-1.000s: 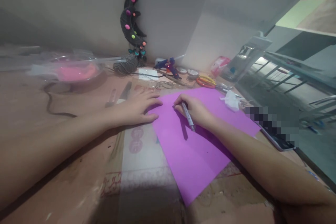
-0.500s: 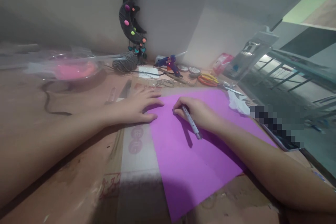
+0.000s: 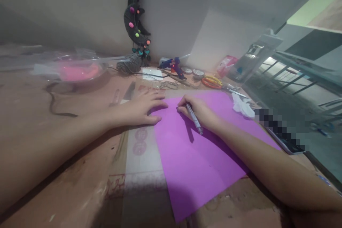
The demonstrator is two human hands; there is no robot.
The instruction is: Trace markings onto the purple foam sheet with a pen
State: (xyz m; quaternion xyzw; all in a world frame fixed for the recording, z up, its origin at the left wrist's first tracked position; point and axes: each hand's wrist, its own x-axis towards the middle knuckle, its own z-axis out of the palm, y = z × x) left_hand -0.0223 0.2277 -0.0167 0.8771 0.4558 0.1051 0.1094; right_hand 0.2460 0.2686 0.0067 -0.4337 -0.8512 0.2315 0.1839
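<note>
A purple sheet of paper (image 3: 187, 171) lies over a taped cardboard piece (image 3: 139, 178) on the table. My left hand (image 3: 145, 108) lies flat with fingers spread, its thumb and fingertips on the sheet's left edge. My right hand (image 3: 199, 110) is closed around a patterned pen (image 3: 195, 119). The pen slants, its back end toward me; its tip is hidden by my fingers, close to the paper's surface near the upper left part. No clear mark shows there.
Along the wall lie grey yarn (image 3: 129, 64), a white card (image 3: 152, 74), a blue glue gun (image 3: 173, 66) and scissors (image 3: 212, 82). White scraps (image 3: 242, 105) and a phone-like device (image 3: 291, 146) sit at the right edge. A pink-filled plastic bowl (image 3: 80, 69) stands left.
My right hand has shifted slightly up with the pen, whose back end has risen a little. The left hand stays spread on the sheet. The view has shifted slightly.
</note>
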